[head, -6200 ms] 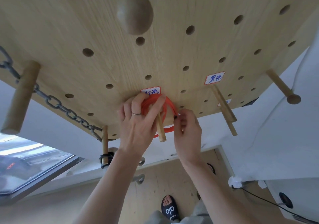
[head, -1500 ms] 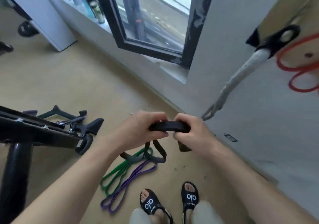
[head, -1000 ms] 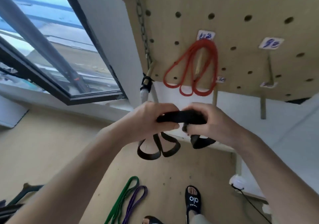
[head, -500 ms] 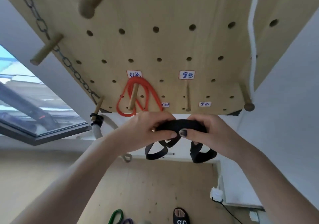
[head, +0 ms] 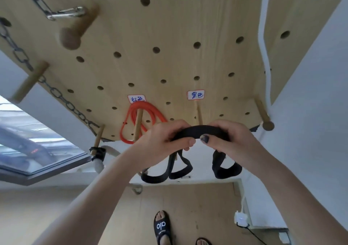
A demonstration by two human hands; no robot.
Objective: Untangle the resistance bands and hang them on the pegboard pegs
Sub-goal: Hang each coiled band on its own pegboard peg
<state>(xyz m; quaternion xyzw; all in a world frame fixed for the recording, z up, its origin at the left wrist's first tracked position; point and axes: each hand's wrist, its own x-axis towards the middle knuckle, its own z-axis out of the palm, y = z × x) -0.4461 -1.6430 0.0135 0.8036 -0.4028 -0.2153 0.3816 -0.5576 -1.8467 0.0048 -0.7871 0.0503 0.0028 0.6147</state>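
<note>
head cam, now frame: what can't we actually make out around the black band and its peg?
- Peg under the right label: its tip is hidden behind the black band.
- Black band: the stretches inside the left hand and right hand are covered by fingers, so whether it is fully untangled is unclear.
- Red band: its lower right loop is hidden behind the left hand.

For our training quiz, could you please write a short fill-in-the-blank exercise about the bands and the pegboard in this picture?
1. Both hands, left hand and right hand, grip a band whose colour is ____.
2. The band already hanging on a peg of the pegboard is ____.
3. A metal ____ hangs across the board's left side.
4. The peg under the right-hand label carries ____.

Missing words: black; red; chain; nothing
</note>
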